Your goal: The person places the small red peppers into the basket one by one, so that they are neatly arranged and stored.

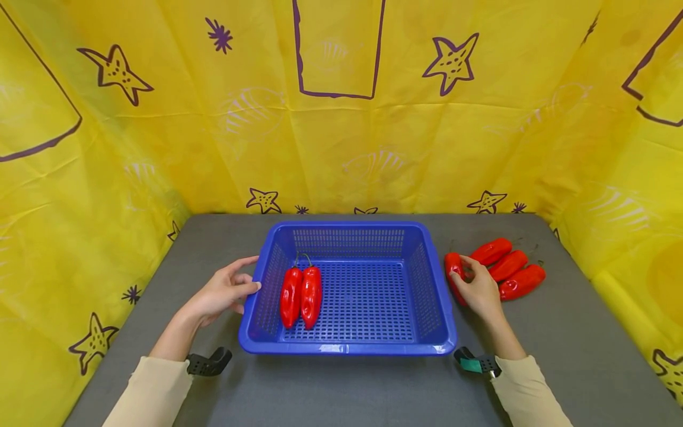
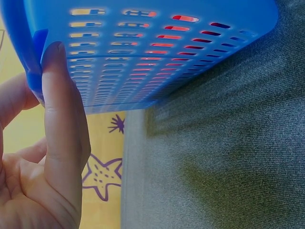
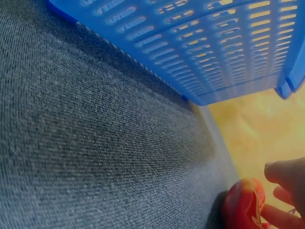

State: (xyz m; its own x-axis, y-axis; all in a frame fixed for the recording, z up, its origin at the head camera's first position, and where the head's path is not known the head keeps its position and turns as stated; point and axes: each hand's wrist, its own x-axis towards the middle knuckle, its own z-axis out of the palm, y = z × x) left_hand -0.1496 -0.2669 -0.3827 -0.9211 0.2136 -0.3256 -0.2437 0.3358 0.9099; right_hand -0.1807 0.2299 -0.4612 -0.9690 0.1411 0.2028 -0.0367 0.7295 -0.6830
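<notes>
Two long red peppers point(image 1: 301, 296) lie side by side on the left part of a blue perforated basket point(image 1: 368, 296), stems toward the back. At the basket's left rim my left hand point(image 1: 224, 290) touches the edge with forefinger and thumb, the other fingers loosely bent; the left wrist view shows the thumb point(image 2: 59, 100) against the rim. Right of the basket, my right hand point(image 1: 480, 290) curls its thumb and fingers round a red pepper point(image 1: 453, 267) on the table. In the right wrist view this pepper point(image 3: 243, 205) is partly cut off, and some of the fingers are out of sight.
Three more red peppers point(image 1: 507, 267) lie fanned out just beyond my right hand, stems pointing away. A grey cloth-covered table point(image 1: 341, 391) carries everything. Yellow patterned fabric point(image 1: 341, 148) hangs behind it and along both sides.
</notes>
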